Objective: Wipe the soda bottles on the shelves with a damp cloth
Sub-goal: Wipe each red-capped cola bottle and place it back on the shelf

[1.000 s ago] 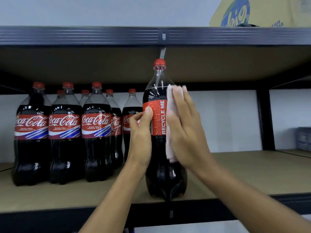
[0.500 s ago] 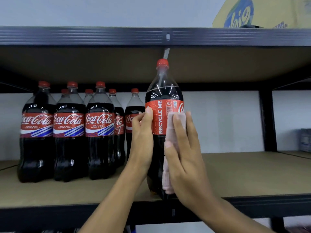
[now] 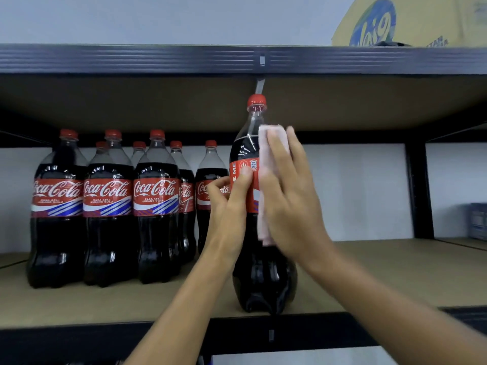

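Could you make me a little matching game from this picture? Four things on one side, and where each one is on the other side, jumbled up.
Things:
1. cloth
2. left hand
3. yellow box
4. front bottle

Places:
A. on the top shelf, far right
B. standing apart from the others near the front edge of the lower shelf
C. pressed against the front bottle under the flat right hand
D. gripping the front bottle at its red label

Pairs: 1-C, 2-D, 3-A, 4-B
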A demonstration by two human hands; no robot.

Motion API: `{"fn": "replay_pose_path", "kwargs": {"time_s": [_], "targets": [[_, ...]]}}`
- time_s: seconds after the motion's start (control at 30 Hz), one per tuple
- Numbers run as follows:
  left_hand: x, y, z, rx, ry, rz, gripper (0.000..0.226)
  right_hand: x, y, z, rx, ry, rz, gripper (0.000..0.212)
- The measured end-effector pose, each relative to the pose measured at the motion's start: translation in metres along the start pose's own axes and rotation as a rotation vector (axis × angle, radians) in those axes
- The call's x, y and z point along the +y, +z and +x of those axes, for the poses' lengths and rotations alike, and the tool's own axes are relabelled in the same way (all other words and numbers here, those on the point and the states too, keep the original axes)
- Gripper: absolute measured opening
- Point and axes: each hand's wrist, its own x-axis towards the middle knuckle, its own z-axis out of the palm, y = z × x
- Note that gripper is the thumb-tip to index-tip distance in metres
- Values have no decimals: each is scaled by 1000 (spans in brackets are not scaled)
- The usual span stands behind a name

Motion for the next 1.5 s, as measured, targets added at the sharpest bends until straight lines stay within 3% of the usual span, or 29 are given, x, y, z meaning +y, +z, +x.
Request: {"fn": "replay_pose_path", "kwargs": {"time_s": [0.13, 0.23, 0.37, 0.47, 0.6, 0.8, 0.93, 1.07, 1.2, 1.27, 1.5], "targets": [[-7, -3, 3, -2, -4, 2, 47, 5, -5, -62, -162, 21, -115, 58], [-3, -3, 3, -45, -15, -14, 66, 10, -7, -53, -127, -11, -226, 56], [-5, -4, 8, -84, -68, -98, 91, 5, -2, 14, -60, 21, -62, 50], [-5, -5, 9, -68, -69, -87, 82, -1, -3, 53, -55, 106, 41, 45], [-6, -5, 10, -12, -67, -75, 80, 6, 6, 20, -19, 4, -47, 50], [-12, -9, 17, -15, -68, -113, 99, 8, 2, -84, -287, 43, -215, 61], [-14, -9, 19, -17, -59, -116, 95, 10, 7, -66, -166, -2, -281, 60], [-13, -7, 19, -11, -75, -137, 85, 7, 13, 8, -22, -28, -116, 51], [-1, -7, 10, -39, -140, -133, 64, 2, 4, 55, 6, 203, 235, 43], [-1, -6, 8, -39, -132, -128, 57, -1, 7, 42, 27, 234, 252, 42], [-8, 0, 9, 28, -71, -79, 87, 6, 17, -71, -71, 277, 172, 51]]}}
